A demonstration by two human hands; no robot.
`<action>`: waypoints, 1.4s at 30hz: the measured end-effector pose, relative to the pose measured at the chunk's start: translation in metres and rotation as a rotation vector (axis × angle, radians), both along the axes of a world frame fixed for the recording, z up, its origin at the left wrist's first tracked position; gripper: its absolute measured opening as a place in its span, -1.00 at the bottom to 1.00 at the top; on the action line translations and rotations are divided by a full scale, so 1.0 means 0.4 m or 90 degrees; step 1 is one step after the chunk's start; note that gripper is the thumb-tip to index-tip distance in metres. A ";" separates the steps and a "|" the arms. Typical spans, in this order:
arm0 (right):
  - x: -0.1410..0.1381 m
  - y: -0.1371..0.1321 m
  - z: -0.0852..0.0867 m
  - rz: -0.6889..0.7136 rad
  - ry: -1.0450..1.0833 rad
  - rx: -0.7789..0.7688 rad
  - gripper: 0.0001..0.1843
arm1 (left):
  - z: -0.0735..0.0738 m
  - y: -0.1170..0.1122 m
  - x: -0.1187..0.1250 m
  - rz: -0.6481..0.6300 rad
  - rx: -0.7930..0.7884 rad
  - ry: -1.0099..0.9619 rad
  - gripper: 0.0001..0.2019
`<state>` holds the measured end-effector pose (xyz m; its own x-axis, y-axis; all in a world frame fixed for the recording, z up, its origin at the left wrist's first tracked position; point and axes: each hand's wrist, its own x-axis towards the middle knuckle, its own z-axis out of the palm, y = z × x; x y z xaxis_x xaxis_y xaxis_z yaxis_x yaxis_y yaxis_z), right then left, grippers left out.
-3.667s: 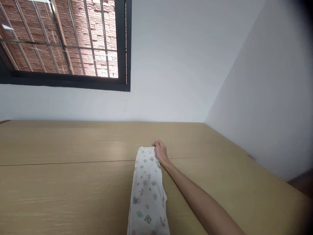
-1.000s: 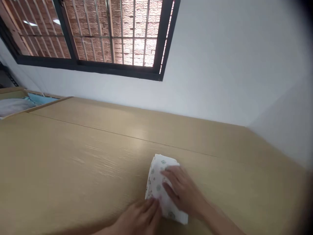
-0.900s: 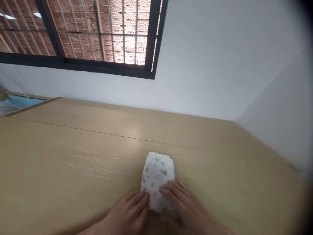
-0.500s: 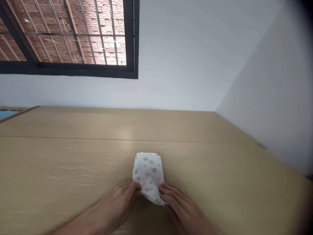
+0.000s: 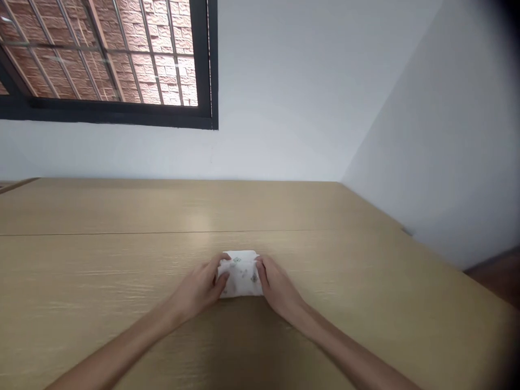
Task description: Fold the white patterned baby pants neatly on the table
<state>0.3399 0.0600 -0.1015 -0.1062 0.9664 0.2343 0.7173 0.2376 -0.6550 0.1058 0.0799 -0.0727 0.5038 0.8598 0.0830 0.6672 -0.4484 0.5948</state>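
Note:
A small white folded cloth with little green, grey and pinkish prints lies on the wooden table in the middle of the head view. Its shape is a compact, roughly rectangular bundle. At its left edge, my left hand grips the fabric, thumb in front and fingers behind. My right hand is closed on the right edge in the same way, the thumb pressing on the top side. Both hands partly cover the cloth's side edges.
The light wooden table reaches back to a white wall, and a seam crosses it beyond the cloth. A dark-framed window with metal bars is at upper left. Another wall borders the right side.
The near part of the cloth has been folded away from me, so it is now shorter. Both hands have moved forward along its sides. The camera view has shifted a little to the right.

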 end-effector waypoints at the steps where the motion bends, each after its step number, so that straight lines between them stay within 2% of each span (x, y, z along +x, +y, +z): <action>1: -0.007 0.016 -0.005 -0.023 -0.027 0.027 -0.57 | -0.005 0.013 0.012 0.026 0.041 0.037 -0.72; 3: -0.023 0.036 -0.010 -0.067 -0.101 0.115 -0.61 | -0.014 0.028 0.034 0.072 0.105 0.097 -0.70; 5: -0.039 0.036 -0.010 -0.089 -0.176 0.245 -0.66 | -0.024 0.027 0.052 0.108 0.152 0.129 -0.69; 7: -0.052 0.018 -0.007 -0.060 -0.221 0.363 -0.68 | -0.039 0.014 0.069 0.128 0.190 0.140 -0.69; 9: -0.061 -0.009 -0.003 0.022 -0.237 0.409 -0.64 | -0.063 -0.003 0.083 0.115 0.259 0.132 -0.65; 12: -0.061 -0.037 -0.002 0.153 -0.227 0.357 -0.47 | -0.106 -0.019 0.098 -0.007 0.362 0.084 -0.49; 14: -0.051 -0.034 -0.009 0.199 -0.224 0.291 -0.40 | -0.129 -0.017 0.103 -0.084 0.385 0.082 -0.34; 16: -0.033 -0.019 -0.019 0.215 -0.239 0.234 -0.36 | -0.140 -0.009 0.106 -0.118 0.377 0.111 -0.27; 21: 0.030 0.022 -0.025 0.254 -0.296 0.135 -0.31 | -0.134 0.012 0.098 -0.146 0.323 0.151 -0.26; 25: 0.074 0.030 -0.028 0.249 -0.296 0.091 -0.26 | -0.131 0.043 0.064 -0.163 0.303 0.145 -0.29; 30: 0.091 0.036 -0.055 0.180 -0.267 0.063 -0.23 | -0.138 0.080 0.027 -0.165 0.324 0.141 -0.25; 33: 0.096 0.042 -0.062 0.178 -0.235 0.056 -0.19 | -0.154 0.091 0.030 -0.153 0.386 0.132 -0.21; 37: 0.104 0.040 -0.055 0.170 -0.207 0.044 -0.20 | -0.210 0.123 0.046 -0.135 0.542 0.109 -0.23; 40: 0.104 0.037 -0.047 0.152 -0.208 0.046 -0.21 | -0.274 0.157 0.062 -0.091 0.669 0.088 -0.24; 42: 0.104 0.040 -0.045 0.153 -0.220 0.048 -0.21 | -0.317 0.172 0.071 -0.052 0.699 0.070 -0.33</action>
